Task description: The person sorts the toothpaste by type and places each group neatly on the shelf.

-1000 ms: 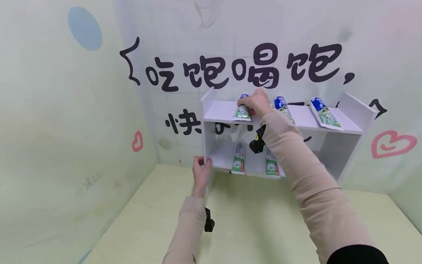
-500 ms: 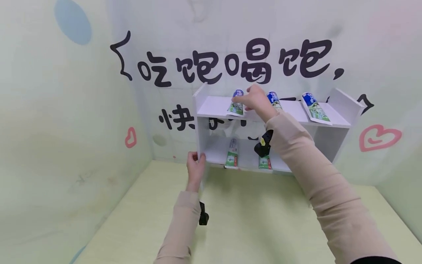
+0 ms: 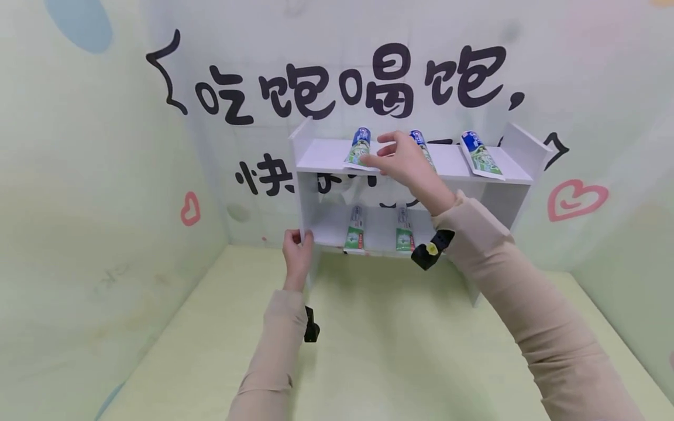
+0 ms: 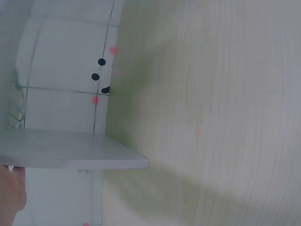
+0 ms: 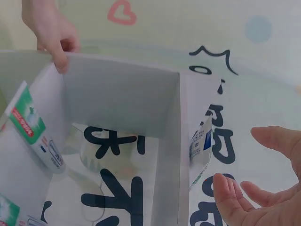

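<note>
A white two-tier shelf [image 3: 326,233] stands against the back wall. My left hand [image 3: 297,252] grips the edge of its left side panel; in the right wrist view that thumb laps over the panel. Three blue-and-green toothpaste tubes lie on the top board: one at left [image 3: 360,146], a middle one [image 3: 417,139] partly behind my right hand, and one at right [image 3: 481,155]. My right hand [image 3: 413,169] hovers beside the left tube, fingers spread and holding nothing. On the lower board lie two green-and-white toothpaste tubes, one at left [image 3: 355,228] and another [image 3: 403,230] beside it.
The shelf rests on a pale wood-grain table [image 3: 368,339]. Patterned walls with large black lettering [image 3: 392,79] rise behind and at both sides. A dark wrist camera [image 3: 432,250] sits on my right sleeve.
My right hand has let go of the top-left toothpaste tube, spread its fingers and drawn back to the right. The left hand keeps its grip on the panel. The head view has shifted.
</note>
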`<state>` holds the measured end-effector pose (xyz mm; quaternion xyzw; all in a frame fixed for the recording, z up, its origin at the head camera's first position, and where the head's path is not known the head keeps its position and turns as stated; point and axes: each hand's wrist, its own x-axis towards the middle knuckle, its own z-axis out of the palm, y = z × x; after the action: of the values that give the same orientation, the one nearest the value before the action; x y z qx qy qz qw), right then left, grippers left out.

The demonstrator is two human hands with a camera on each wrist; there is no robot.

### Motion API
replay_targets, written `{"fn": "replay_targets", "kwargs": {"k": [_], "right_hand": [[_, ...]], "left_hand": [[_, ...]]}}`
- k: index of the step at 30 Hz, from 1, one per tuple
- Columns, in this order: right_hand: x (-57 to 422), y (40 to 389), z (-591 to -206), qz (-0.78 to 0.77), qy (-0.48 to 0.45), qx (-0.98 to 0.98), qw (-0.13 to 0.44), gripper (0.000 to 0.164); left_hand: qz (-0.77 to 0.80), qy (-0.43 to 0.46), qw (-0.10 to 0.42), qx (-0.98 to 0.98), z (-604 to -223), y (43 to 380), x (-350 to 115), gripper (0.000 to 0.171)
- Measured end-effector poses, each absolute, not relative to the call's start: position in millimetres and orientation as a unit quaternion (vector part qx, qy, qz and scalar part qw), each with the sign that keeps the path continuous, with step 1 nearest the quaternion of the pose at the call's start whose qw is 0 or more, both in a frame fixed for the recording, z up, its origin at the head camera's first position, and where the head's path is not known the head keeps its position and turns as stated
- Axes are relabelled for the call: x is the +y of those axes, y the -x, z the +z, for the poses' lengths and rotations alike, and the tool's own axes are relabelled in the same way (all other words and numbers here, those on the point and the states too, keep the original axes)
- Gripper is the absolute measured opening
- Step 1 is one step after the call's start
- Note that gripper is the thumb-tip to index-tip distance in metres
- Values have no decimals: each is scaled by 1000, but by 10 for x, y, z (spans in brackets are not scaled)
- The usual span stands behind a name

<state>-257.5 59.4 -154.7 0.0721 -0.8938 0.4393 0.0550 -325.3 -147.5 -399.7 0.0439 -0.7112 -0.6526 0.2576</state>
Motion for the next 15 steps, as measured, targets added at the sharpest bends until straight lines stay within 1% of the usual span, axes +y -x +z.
{"fn": "replay_targets", "kwargs": {"k": [9, 13, 15], "right_hand": [[857, 2250, -1934, 491, -108, -860, 83, 50], [995, 2142, -2125, 495, -116, -855, 99, 44], [1070, 2103, -2237, 497, -121, -853, 102, 42]], "left_hand": [[-668, -101, 311, -669, -3992, 3194, -1333, 19], [-690, -115, 324, -637, -3958, 3123, -1277, 21], [-700, -128, 321, -625, -3962, 3086, -1258, 21]]}}
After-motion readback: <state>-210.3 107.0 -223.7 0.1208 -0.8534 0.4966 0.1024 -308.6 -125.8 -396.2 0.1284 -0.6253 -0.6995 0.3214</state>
